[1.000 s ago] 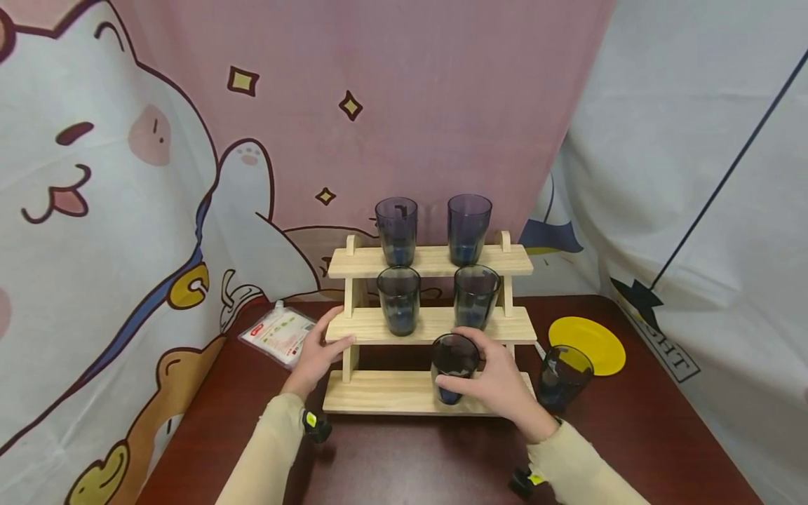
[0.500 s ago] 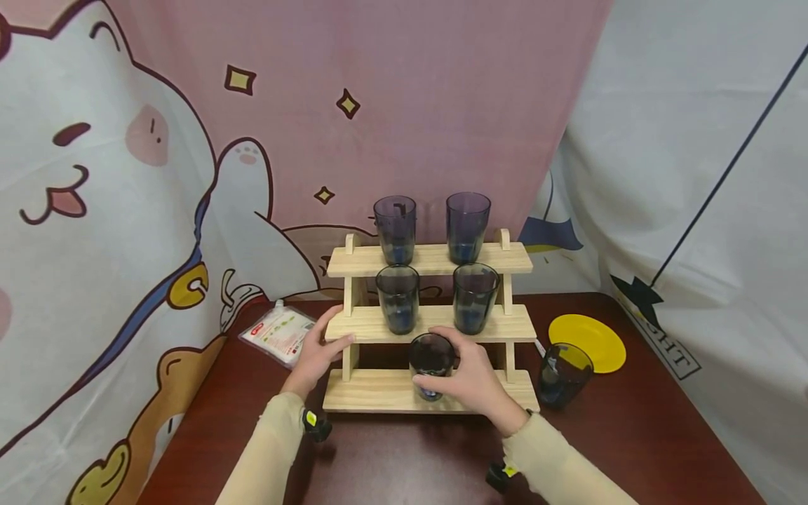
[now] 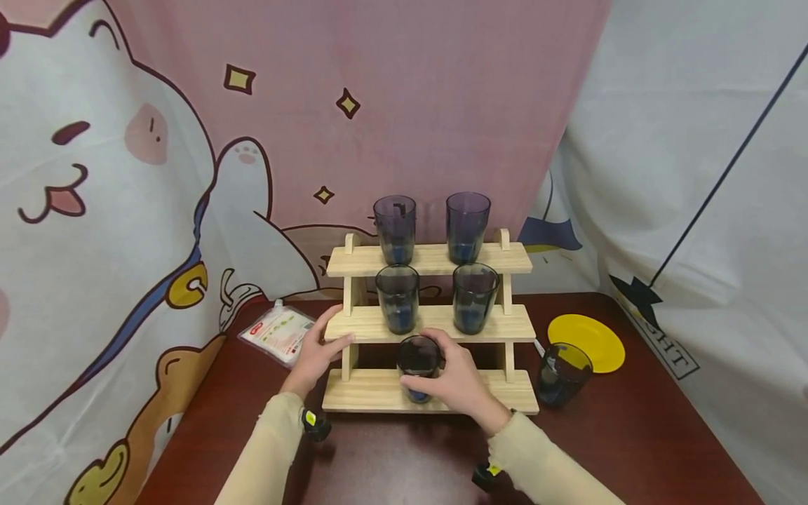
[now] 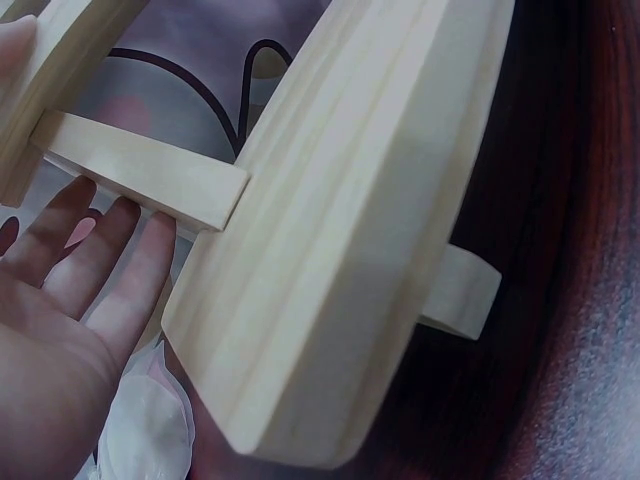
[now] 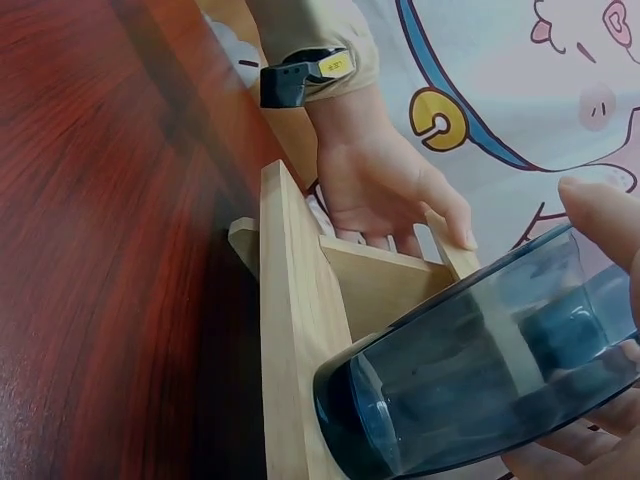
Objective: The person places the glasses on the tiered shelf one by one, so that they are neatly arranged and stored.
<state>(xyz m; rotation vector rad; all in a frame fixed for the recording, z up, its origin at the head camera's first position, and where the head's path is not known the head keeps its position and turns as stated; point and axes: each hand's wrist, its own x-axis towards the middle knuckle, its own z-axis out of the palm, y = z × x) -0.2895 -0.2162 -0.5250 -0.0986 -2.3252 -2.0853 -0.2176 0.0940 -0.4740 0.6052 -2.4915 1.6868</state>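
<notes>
A three-tier wooden display shelf [image 3: 366, 391] stands on the table. My left hand [image 3: 315, 354] grips the left end of its middle tier, thumb on the plank; in the left wrist view its fingers [image 4: 145, 270] lie against the side support. My right hand [image 3: 456, 379] holds a dark tinted glass tumbler [image 3: 416, 361] between thumb and fingers, upright near the middle of the bottom tier. In the right wrist view the tumbler's base [image 5: 350, 415] is at the bottom plank; whether it bears its weight I cannot tell. Two tumblers [image 3: 398, 298] stand on the middle tier and two [image 3: 467, 228] on the top one.
Another tumbler [image 3: 564, 375] stands on the table right of the shelf. Behind it lies a yellow plate [image 3: 587, 344]. A clear packet [image 3: 278, 333] with a white label lies left of the shelf. A printed curtain [image 3: 454, 105] hangs behind.
My right hand has moved the tumbler leftward along the bottom tier, from its right part to near the middle. The left hand keeps its place on the shelf.
</notes>
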